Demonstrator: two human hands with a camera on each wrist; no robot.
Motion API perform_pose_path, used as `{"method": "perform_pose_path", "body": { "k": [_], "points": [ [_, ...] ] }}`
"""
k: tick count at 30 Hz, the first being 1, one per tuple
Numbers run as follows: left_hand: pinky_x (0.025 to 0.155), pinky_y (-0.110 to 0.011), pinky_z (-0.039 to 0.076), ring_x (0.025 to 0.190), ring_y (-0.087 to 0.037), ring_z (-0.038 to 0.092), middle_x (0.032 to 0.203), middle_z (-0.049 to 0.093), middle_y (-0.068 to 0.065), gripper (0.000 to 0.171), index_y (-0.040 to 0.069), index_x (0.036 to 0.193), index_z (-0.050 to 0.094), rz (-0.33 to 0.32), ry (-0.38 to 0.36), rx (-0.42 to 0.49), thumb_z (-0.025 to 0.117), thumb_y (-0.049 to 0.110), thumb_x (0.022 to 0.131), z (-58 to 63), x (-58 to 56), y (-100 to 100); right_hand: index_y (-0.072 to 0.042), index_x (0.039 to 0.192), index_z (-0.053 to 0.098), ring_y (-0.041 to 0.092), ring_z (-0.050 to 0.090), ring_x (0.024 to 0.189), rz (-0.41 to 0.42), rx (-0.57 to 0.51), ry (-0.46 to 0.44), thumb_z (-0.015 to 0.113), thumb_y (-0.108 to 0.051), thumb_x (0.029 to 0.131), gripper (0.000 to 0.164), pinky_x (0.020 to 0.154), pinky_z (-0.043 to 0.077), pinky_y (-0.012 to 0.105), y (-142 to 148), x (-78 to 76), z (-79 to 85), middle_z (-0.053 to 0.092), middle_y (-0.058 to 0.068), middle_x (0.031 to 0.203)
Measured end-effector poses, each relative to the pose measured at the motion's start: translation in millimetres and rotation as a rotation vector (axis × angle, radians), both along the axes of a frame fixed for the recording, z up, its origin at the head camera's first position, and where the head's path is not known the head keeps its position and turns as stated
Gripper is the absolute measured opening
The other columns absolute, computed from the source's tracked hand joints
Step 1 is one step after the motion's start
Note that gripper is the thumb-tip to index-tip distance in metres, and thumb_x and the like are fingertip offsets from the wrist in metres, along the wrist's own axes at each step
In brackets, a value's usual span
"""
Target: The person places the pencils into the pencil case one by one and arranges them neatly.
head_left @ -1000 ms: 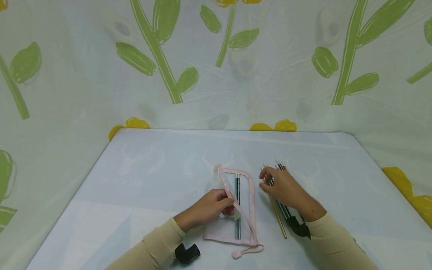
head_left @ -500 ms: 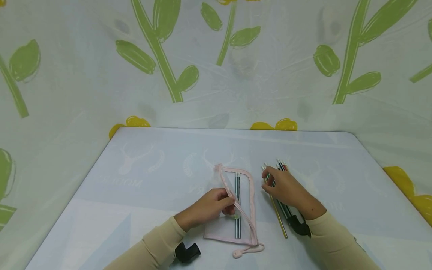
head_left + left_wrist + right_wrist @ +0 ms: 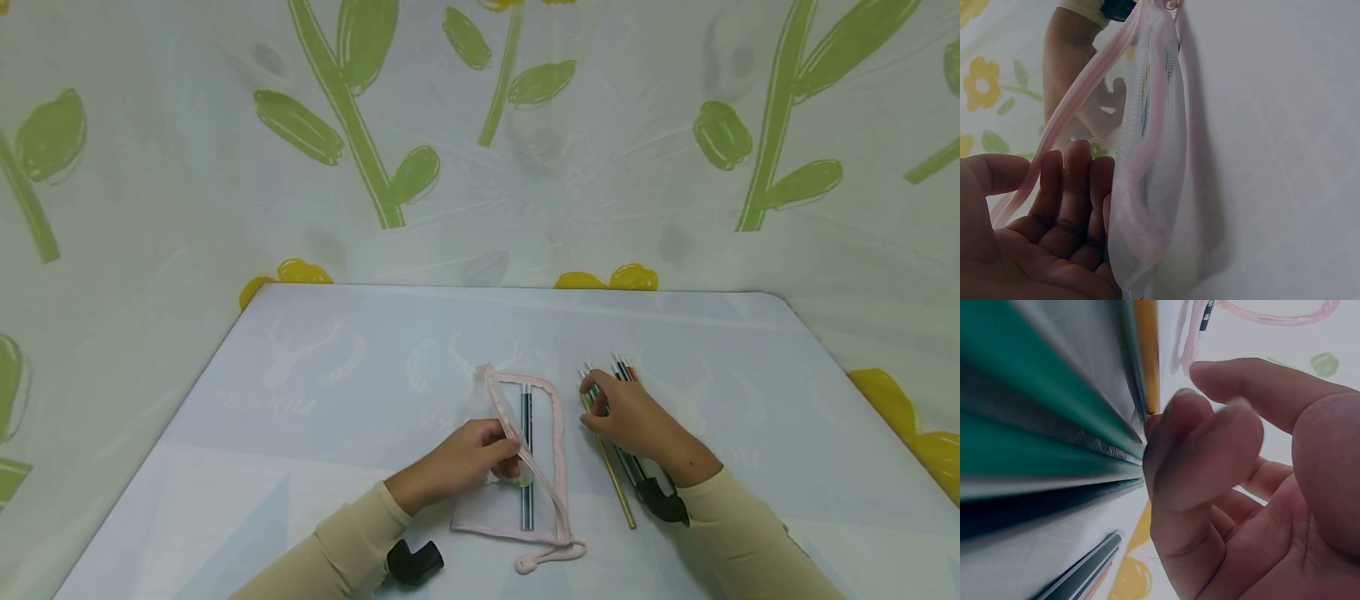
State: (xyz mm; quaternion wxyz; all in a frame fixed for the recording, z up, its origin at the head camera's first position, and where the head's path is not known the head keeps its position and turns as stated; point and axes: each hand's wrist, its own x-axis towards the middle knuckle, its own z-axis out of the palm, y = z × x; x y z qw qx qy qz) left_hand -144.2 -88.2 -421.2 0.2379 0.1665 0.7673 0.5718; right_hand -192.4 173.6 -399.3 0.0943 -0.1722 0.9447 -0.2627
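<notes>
A clear mesh pencil case (image 3: 561, 417) with pink edging lies in front of me, two dark pencils (image 3: 528, 508) inside it. My left hand (image 3: 472, 458) pinches its pink zipper edge (image 3: 1079, 81) between thumb and fingers and lifts that side away. To the right, my right hand (image 3: 637, 421) hovers over a loose bunch of pencils, its fingers bent and thumb apart. Green and dark pencils (image 3: 1054, 450) run right up to those fingertips in the right wrist view, with nothing pinched. A gold pencil (image 3: 618, 487) lies left of the dark ones (image 3: 628, 462).
A pink zipper cord (image 3: 527, 564) trails from the case's near end. Black wrist cameras (image 3: 415, 563) sit under both cuffs. The pale printed table (image 3: 315, 433) ends at a cloth wall (image 3: 480, 192) patterned with green leaves and yellow flowers.
Almost nothing differs. The right hand shifts very slightly by the pencils; the left keeps its pinch on the case's edge.
</notes>
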Motion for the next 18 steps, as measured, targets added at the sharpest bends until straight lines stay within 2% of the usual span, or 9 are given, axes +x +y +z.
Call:
{"method": "perform_pose_path", "body": {
  "k": [8,18],
  "points": [
    [0.078,-0.025,0.052,0.082,-0.009,0.065,0.086,0.069,-0.003,0.029,0.002,0.108,0.067,-0.001,-0.003,0.004,0.048,0.024,0.103,-0.6,0.6,-1.1,-0.004,0.123,0.053,0.013,0.053,0.053,-0.021,-0.032,-0.070,0.071,-0.010,0.090,0.038,0.045,0.047,0.027,-1.8,1.5,-2.2,0.063,0.005,0.084],
    [0.079,-0.025,0.052,0.082,-0.010,0.065,0.086,0.068,-0.003,0.029,0.002,0.108,0.067,-0.008,-0.004,0.011,0.049,0.024,0.103,-1.2,-0.3,-0.6,-0.003,0.127,0.049,0.013,0.051,0.054,-0.008,-0.014,-0.069,0.072,-0.008,0.089,0.045,0.047,0.046,0.028,-2.4,0.9,-4.2,0.059,0.003,0.077]
  ]
}}
